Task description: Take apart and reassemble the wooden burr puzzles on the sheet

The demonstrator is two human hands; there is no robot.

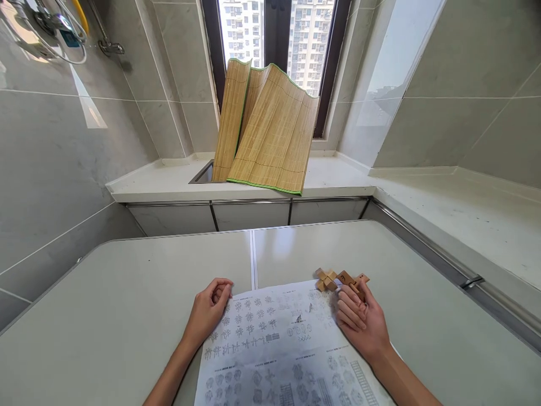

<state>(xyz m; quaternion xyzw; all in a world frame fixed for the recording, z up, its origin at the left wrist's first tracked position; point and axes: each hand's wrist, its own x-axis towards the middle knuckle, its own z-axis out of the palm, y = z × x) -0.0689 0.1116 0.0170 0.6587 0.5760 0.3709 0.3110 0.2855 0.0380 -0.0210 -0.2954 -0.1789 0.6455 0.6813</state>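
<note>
My left hand (210,309) rests on its side at the sheet's upper left edge, its fingers curled in and nothing visible in them. At the sheet's upper right, my right hand (362,320) is closed, thumb against curled fingers, on a brown wooden puzzle piece (347,279) with dark marks. The fingers partly hide this piece. Just left of it sits a small interlocking wooden block puzzle (326,279), close to or touching the held piece; I cannot tell which. Under both wrists lies a large white printed sheet (270,316) with rows of small grey puzzle diagrams.
The pale table (105,316) has a seam down its middle and a rounded far edge. Behind it runs a white ledge (338,179), where a folded bamboo mat (274,129) leans before the window. Tiled walls stand on both sides; a metal rail (422,237) runs along the right.
</note>
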